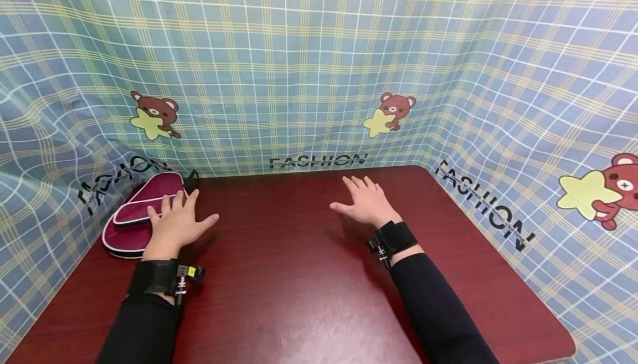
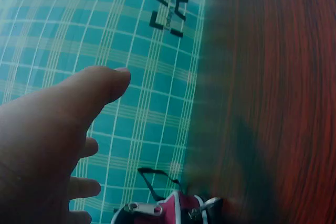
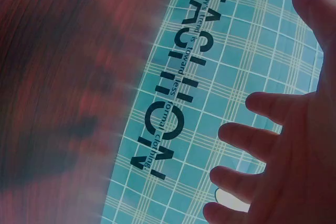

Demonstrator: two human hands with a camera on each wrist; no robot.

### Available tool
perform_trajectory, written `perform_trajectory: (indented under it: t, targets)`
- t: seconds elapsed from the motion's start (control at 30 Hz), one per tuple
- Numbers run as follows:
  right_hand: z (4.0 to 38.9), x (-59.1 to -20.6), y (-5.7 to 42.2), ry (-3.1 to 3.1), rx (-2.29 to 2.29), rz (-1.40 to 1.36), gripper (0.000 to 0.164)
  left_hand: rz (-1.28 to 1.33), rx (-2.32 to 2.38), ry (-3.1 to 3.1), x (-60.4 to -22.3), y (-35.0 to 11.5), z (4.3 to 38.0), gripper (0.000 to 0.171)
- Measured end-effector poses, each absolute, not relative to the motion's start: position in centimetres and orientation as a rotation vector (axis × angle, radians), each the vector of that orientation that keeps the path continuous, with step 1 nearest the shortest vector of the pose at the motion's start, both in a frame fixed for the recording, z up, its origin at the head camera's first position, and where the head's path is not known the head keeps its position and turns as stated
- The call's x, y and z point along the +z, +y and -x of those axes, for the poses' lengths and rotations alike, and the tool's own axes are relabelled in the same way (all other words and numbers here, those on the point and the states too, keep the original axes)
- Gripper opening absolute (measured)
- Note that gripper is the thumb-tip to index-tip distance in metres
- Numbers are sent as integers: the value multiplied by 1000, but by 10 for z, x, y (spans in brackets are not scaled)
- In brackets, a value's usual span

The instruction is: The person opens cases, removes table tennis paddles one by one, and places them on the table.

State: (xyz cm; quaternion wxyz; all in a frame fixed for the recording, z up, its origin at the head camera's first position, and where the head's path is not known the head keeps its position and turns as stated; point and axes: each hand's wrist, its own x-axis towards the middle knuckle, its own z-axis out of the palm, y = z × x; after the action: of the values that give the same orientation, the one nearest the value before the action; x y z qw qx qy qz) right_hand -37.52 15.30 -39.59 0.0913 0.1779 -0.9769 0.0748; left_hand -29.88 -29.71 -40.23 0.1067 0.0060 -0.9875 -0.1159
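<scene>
Both of my hands are released: my left hand [image 1: 175,224] has its fingers spread, and my right hand [image 1: 369,203] is just as loose, its fingers straight. A broad stretch of reddish-brown tabletop [image 1: 279,259] lies between them, giving me room to move sideways. Its back edge runs along the plaid cloth [image 1: 299,76], near my right fingertips [image 1: 351,185] in the head view, and ends in a rounded corner on the right. From there the right edge slants toward me, well apart from my right hand, to another rounded corner.

On the left, the magenta paddle-shaped zip case [image 1: 135,213] takes up the room beside the cloth, its black strap loop [image 2: 152,184] toward the back. My left fingers [image 1: 178,202] overlap the case in the head view; whether they touch it, I cannot tell. Black wristbands [image 1: 153,277] with small cameras [image 1: 194,273] sit above my black sleeves [image 1: 139,333].
</scene>
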Motion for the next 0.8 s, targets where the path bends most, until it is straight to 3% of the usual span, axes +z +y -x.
perform_trajectory:
  t: [0.4, 0.8]
  targets:
    - [376, -397, 154, -2907, 218, -544, 94, -81, -400, -2933, -408, -318, 296, 101]
    - [375, -398, 154, -2918, 214, -569, 94, -53, -354, -2931, -418, -324, 295, 61]
